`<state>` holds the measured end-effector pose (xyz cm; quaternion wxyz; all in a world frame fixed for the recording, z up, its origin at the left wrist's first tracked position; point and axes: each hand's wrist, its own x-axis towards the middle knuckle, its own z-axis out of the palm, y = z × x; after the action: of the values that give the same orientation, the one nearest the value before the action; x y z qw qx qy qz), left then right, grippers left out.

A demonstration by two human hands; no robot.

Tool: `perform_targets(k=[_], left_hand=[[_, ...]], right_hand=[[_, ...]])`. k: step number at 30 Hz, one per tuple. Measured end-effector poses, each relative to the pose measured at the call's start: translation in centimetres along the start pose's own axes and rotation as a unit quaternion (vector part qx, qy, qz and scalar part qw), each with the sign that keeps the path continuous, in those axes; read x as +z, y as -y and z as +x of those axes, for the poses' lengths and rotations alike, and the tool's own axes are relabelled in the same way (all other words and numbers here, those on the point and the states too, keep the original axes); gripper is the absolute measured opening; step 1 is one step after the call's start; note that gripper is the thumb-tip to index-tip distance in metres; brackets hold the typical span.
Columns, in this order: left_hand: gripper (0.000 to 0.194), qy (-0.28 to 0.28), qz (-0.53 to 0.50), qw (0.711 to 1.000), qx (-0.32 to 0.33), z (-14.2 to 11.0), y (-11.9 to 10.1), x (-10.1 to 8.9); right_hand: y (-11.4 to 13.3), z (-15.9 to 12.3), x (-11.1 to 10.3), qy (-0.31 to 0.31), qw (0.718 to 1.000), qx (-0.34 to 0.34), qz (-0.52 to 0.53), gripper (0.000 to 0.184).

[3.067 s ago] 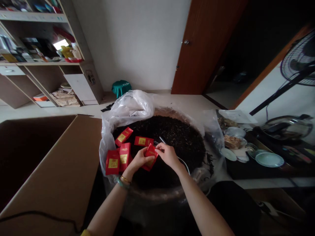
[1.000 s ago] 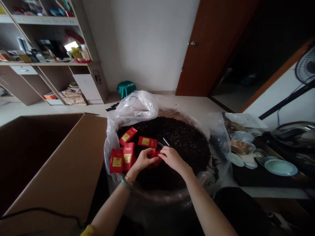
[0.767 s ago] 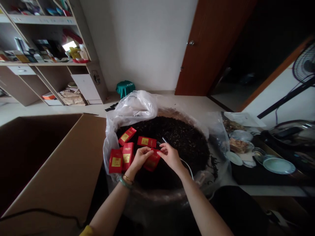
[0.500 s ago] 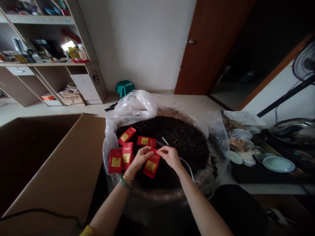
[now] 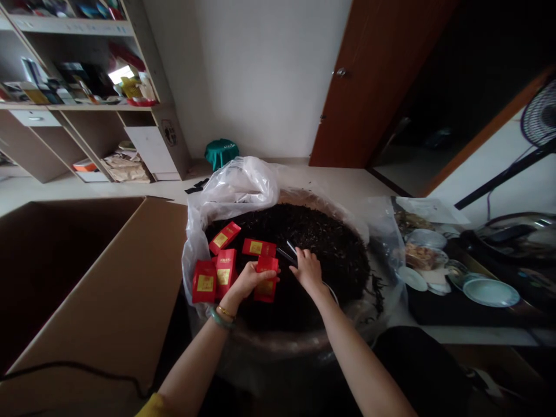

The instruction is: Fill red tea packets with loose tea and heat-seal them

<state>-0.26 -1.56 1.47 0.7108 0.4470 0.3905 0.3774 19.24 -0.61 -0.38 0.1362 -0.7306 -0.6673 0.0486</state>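
Note:
My left hand [image 5: 248, 279] pinches a red paper packet [image 5: 266, 289] with a gold label, its top edge folded over under the thumb. To its right, my right hand [image 5: 307, 270] has its thumb and fingers around a slim two-armed tool [image 5: 285, 255], black and white, with a white cord [image 5: 332, 292] beside the wrist. The tool's far ends stick out past the fingers; its rest is hidden by the hand. Several more red packets [image 5: 223, 275] lie left of my hands on dark loose tea leaves [image 5: 325, 237].
A clear plastic liner [image 5: 243, 182] surrounds the leaves in a wide round basket. An open cardboard box [image 5: 130, 278] stands at left. At right, a low table carries a pale dish [image 5: 490, 289] and bowls. Behind are shelves [image 5: 73, 107], a green-covered stool [image 5: 220, 153] and a door [image 5: 347, 87].
My right hand has left the packet's top edge and moved right onto the two-armed tool. The packet stays in my left hand, its top now folded down.

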Motion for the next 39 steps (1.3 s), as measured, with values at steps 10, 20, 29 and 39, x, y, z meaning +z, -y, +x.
perform_targets(k=[10,20,29,39], left_hand=[[0.046,-0.015,-0.026,0.999,0.010,-0.1,-0.1,0.0],[0.045,0.011,0.010,0.999,0.035,-0.1,-0.4,0.2],[0.042,0.042,0.079,0.995,0.046,0.2,0.6,-0.5],[0.046,-0.019,0.054,0.995,0.080,0.1,-0.3,-0.2]], right_hand=[[-0.7,0.5,0.3,0.030,0.999,0.035,0.006,0.032],[-1.5,-0.9,-5.5,0.170,0.912,-0.131,0.350,0.047],[1.1,-1.6,-6.7,0.155,0.945,-0.155,0.242,0.035],[1.3,-2.1,-6.2,0.104,0.962,-0.162,0.192,0.029]])
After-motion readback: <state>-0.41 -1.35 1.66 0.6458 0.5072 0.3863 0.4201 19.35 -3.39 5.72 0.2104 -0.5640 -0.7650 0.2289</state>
